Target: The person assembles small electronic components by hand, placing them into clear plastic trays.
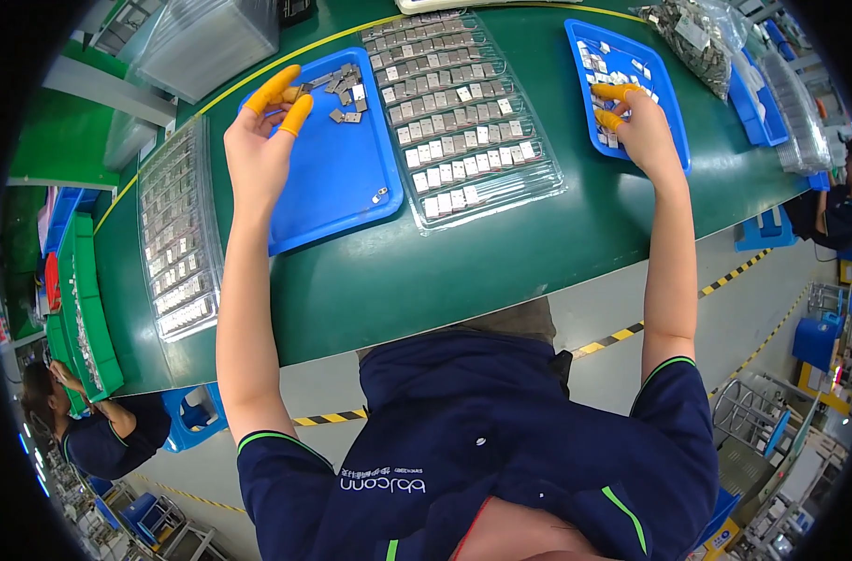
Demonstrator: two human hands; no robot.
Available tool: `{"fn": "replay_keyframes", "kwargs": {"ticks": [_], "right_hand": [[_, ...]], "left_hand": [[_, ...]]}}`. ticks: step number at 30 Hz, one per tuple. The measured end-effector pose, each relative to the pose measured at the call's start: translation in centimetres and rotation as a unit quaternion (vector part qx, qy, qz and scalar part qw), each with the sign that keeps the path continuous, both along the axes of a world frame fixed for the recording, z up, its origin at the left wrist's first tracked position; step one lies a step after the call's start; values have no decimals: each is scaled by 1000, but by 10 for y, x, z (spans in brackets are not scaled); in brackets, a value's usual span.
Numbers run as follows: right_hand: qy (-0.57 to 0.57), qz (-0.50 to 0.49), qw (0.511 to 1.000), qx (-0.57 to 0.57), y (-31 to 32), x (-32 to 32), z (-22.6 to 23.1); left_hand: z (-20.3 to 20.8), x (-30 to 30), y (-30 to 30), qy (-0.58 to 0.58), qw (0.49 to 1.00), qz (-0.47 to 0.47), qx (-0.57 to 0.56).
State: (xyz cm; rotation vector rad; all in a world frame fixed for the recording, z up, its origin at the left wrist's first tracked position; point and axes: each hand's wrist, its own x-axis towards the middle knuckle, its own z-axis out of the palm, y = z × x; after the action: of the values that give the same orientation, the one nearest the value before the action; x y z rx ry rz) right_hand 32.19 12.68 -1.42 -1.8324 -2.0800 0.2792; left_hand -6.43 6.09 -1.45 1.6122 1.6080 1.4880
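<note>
My left hand point(269, 122), yellow covers on its thumb and forefinger, is over the far left of a blue tray point(337, 187). Its thumb and forefinger are apart. A small grey piece shows between them; whether it is held or lies behind I cannot tell. Small grey metal connector shells point(342, 86) lie loose at that tray's far end. My right hand point(636, 126), with the same covers, reaches into a second blue tray point(674, 140) of small white-and-metal pieces point(622, 65), thumb and forefinger apart. Between the trays lies a clear blister tray point(487, 196) with rows of connectors.
Another filled blister tray point(178, 234) lies at the left. A bag of metal parts point(693, 42) and stacked clear trays point(791, 112) stand at the far right, more clear trays point(206, 47) far left. Green bins point(89, 309) line the left edge. Co-workers point(113, 435) sit at both sides.
</note>
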Motion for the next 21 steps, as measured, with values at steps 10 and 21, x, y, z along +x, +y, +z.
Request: {"fn": "replay_keyframes", "kwargs": {"ticks": [10, 21], "right_hand": [[-2, 20, 1000, 14, 15, -3, 6], [391, 137, 905, 94, 5, -27, 17]], "left_hand": [[7, 2, -10, -133, 976, -114, -133], [9, 37, -18, -204, 971, -76, -100]]}}
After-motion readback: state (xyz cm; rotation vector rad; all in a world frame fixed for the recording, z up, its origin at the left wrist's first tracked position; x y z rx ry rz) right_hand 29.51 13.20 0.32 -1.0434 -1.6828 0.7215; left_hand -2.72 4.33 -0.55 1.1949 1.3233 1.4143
